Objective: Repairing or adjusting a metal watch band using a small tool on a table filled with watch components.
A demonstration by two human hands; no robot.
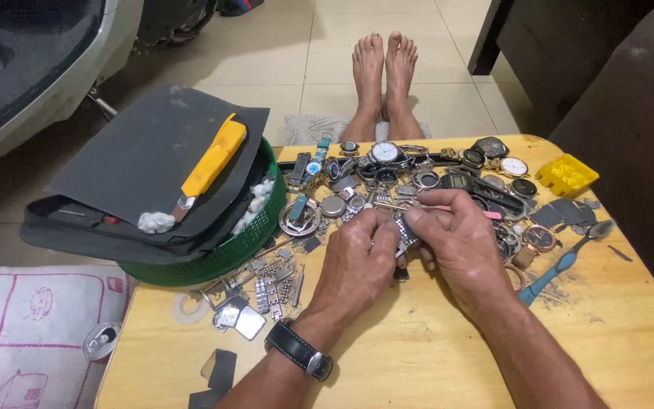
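Both hands meet over the middle of a low wooden table [433, 356]. My left hand [357, 261] and my right hand [452, 235] pinch a silver metal watch bracelet [403, 236] between their fingertips; a pink-handled tool [486, 214] pokes out past the right hand's fingers. A black wristwatch [300, 350] sits on my left wrist. Just beyond the hands lies a heap of wristwatches, cases and dials [418, 174]. Loose metal links and small parts [266, 284] lie left of my left hand.
A green basket [225, 254] at the table's left edge carries dark sandpaper sheets [153, 151] and a yellow utility knife [213, 159]. A yellow tray [566, 174] and a blue toothbrush [562, 265] lie at right. My bare feet [384, 68] rest on the tiled floor beyond.
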